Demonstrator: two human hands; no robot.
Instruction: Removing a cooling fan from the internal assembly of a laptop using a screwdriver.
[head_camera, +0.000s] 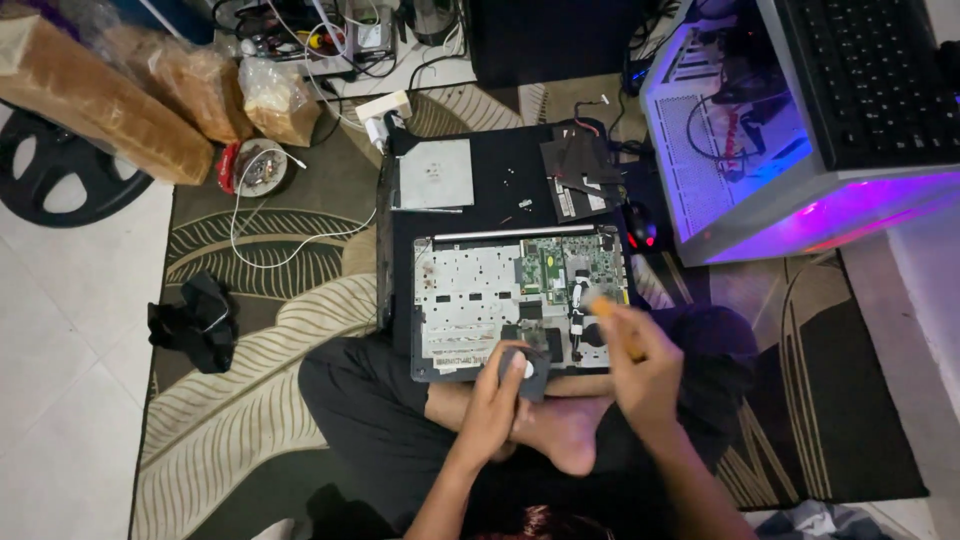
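Note:
An opened laptop base (470, 295) lies on a black mat in front of my crossed legs, its silver inner frame and green circuit board (570, 265) exposed. My left hand (497, 400) grips a small dark part (530, 375) at the near edge of the laptop. My right hand (640, 365) holds an orange-handled screwdriver (610, 312), its tip pointing down at the board near the right side. The right hand is blurred.
A silver cover plate (436, 174) and dark loose panels (578, 172) lie on the mat beyond the laptop. A lit desktop case (770, 140) stands at right, a mouse (640, 226) beside it. Black cloth (195, 322), a white cable (280, 240) and wrapped loaves (150, 85) lie at left.

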